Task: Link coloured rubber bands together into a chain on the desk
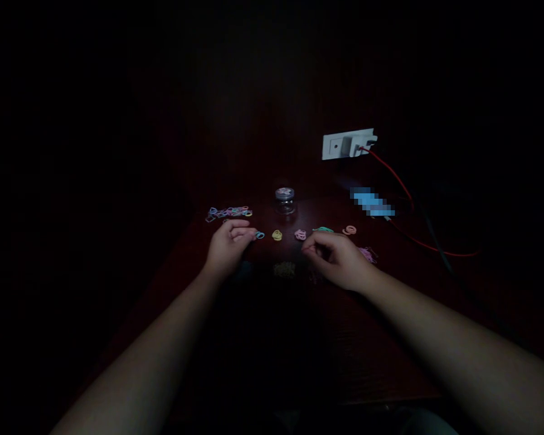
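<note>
My left hand (pixel 229 244) is closed, thumb and fingertips together at the small blue hair ties (pixel 260 235) on the dark table, seemingly pinching one. To its right lie little piles of yellow hair ties (pixel 277 235) and pink hair ties (pixel 300 235). My right hand (pixel 338 257) hovers just below the pink pile, its thumb and index finger pressed together; anything between them is too small and dim to make out. Behind that hand are green hair ties (pixel 323 229), orange hair ties (pixel 350 230) and purple-pink bands (pixel 368 254), partly hidden.
A mixed heap of coloured hair ties (pixel 229 212) lies behind my left hand. Near the back stands a clear lidded jar (pixel 284 202). Dim olive bands (pixel 284 269) lie between my wrists. A red cable (pixel 396 172) runs from the wall socket (pixel 338 146) beside a blurred blue object (pixel 372 202).
</note>
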`<state>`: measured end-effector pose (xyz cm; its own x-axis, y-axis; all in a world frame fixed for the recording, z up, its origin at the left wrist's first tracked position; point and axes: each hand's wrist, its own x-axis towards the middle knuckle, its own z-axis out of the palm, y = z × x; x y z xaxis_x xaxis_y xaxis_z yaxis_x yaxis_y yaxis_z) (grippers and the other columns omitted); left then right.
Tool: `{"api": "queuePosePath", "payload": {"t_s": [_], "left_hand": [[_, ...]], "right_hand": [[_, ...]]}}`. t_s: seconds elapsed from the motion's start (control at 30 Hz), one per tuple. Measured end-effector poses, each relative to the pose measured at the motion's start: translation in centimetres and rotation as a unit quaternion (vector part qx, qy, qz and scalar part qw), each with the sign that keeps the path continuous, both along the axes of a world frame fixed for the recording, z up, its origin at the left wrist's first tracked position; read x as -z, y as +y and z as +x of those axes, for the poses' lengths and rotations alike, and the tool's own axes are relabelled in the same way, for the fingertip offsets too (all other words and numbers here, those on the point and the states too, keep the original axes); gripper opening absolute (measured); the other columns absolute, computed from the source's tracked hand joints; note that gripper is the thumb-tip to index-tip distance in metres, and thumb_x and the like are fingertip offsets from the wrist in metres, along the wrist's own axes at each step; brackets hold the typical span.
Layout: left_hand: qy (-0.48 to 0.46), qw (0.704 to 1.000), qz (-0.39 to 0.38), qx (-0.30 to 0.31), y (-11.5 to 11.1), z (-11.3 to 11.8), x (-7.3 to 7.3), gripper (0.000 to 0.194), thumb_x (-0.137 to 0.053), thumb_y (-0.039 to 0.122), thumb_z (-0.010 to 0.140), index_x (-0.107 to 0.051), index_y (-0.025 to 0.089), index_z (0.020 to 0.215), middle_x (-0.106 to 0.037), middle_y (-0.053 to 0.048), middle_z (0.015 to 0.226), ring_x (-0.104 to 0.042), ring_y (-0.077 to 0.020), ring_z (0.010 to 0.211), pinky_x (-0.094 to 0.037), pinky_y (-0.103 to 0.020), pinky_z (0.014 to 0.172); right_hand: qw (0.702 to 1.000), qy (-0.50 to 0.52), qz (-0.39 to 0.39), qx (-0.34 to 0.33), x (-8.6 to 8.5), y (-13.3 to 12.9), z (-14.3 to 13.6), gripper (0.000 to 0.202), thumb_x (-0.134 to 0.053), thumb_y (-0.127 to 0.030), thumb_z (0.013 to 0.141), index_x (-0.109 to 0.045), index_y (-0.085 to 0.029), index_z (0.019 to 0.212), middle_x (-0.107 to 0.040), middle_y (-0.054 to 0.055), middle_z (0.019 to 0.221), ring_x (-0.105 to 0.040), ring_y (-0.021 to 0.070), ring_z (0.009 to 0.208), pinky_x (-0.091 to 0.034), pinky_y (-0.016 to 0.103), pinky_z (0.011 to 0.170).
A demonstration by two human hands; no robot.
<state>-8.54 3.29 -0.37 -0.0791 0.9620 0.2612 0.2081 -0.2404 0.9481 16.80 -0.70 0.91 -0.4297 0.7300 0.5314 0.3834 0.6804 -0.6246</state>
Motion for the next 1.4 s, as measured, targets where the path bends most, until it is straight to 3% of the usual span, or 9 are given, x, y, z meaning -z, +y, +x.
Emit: {"api": "queuePosePath", "payload": {"t_s": [0.1,0.23,0.57,0.87,0.97,1.1,1.23,1.33,1.4], "left_hand": [[-0.050,0.996,-0.015,0.073,-2.6,3.8,-0.9,0.038,-0.073,0.029,0.070,-0.055,0.017,0.101,-0.072,-0.006,0.090,-0.069,-0.0170,0.082,-0.056,-0.028,0.075],[-0.069,0.989,-0.015,0.133,-3.9,5.7,-1.1,0.040,-0.075,0.031,0.069,-0.055,0.017,0.101,-0.072,-0.006,0.090,-0.069,-0.0165,0.078,-0.056,-0.027,0.070],[-0.057,0.989,-0.022,0.132,-3.7,6.0,-0.6,0.037,-0.076,0.027,0.068,-0.056,0.017,0.097,-0.071,-0.004,0.085,-0.068,-0.0149,0.075,-0.054,-0.025,0.068],[-0.047,0.978,-0.007,0.201,-3.5,4.9,-1.0,0.033,-0.078,0.024,0.067,-0.060,0.015,0.094,-0.070,-0.007,0.093,-0.067,-0.0139,0.081,-0.054,-0.024,0.071],[-0.001,0.987,0.039,0.155,-2.4,3.5,-1.1,0.030,-0.075,0.023,0.069,-0.060,0.014,0.093,-0.070,-0.007,0.092,-0.067,-0.0135,0.080,-0.054,-0.025,0.072],[0.152,0.984,0.095,0.021,0.3,-0.5,-0.2,0.021,-0.070,0.021,0.071,-0.062,0.014,0.090,-0.069,-0.006,0.084,-0.065,-0.0126,0.074,-0.053,-0.025,0.068],[0.298,0.953,0.050,-0.028,2.1,-3.9,0.6,0.016,-0.065,0.019,0.072,-0.065,0.017,0.088,-0.070,-0.003,0.080,-0.064,-0.0133,0.068,-0.053,-0.027,0.069],[0.355,0.931,0.067,-0.052,1.5,-3.5,0.0,0.014,-0.064,0.024,0.076,-0.068,0.018,0.088,-0.072,-0.004,0.082,-0.066,-0.0164,0.073,-0.053,-0.030,0.073],[0.339,0.932,0.127,-0.026,0.3,-1.8,-0.7,0.019,-0.063,0.028,0.079,-0.068,0.019,0.095,-0.072,-0.005,0.090,-0.067,-0.0172,0.081,-0.053,-0.030,0.078]], "right_hand": [[1.000,0.006,0.021,0.014,0.0,0.0,-0.3,0.011,-0.056,-0.022,0.085,-0.062,-0.017,0.092,-0.056,0.002,0.074,-0.050,0.0126,0.065,-0.040,0.026,0.061],[1.000,0.015,0.004,0.011,0.1,-0.1,-0.7,0.019,-0.060,-0.027,0.084,-0.062,-0.018,0.101,-0.059,0.002,0.078,-0.048,0.0108,0.059,-0.039,0.025,0.056],[1.000,0.008,-0.003,0.014,-0.1,-0.3,-1.2,0.009,-0.057,-0.025,0.086,-0.061,-0.017,0.088,-0.057,0.000,0.071,-0.045,0.0100,0.056,-0.035,0.023,0.052],[0.998,0.006,0.058,0.024,-0.2,-0.1,-0.9,0.010,-0.055,-0.020,0.086,-0.061,-0.016,0.080,-0.055,0.001,0.072,-0.050,0.0128,0.065,-0.039,0.026,0.061],[0.997,0.011,0.059,0.042,-0.2,0.0,-0.8,0.009,-0.055,-0.019,0.086,-0.061,-0.016,0.079,-0.057,0.002,0.073,-0.052,0.0133,0.066,-0.039,0.026,0.061],[0.996,0.015,0.059,0.065,-0.2,0.1,-0.6,0.009,-0.056,-0.019,0.085,-0.060,-0.017,0.077,-0.060,0.003,0.076,-0.054,0.0142,0.069,-0.041,0.027,0.064],[0.996,0.014,0.052,0.075,-0.1,0.3,-0.4,0.009,-0.056,-0.020,0.085,-0.061,-0.016,0.078,-0.061,0.003,0.077,-0.055,0.0143,0.070,-0.041,0.027,0.064],[0.997,0.024,0.043,0.063,0.0,0.3,-0.5,0.010,-0.056,-0.021,0.085,-0.061,-0.016,0.079,-0.060,0.003,0.077,-0.054,0.0141,0.070,-0.040,0.026,0.063],[0.998,0.033,0.030,0.048,0.0,0.2,-0.6,0.011,-0.055,-0.022,0.086,-0.061,-0.016,0.079,-0.059,0.003,0.075,-0.052,0.0132,0.067,-0.039,0.026,0.061]]}}
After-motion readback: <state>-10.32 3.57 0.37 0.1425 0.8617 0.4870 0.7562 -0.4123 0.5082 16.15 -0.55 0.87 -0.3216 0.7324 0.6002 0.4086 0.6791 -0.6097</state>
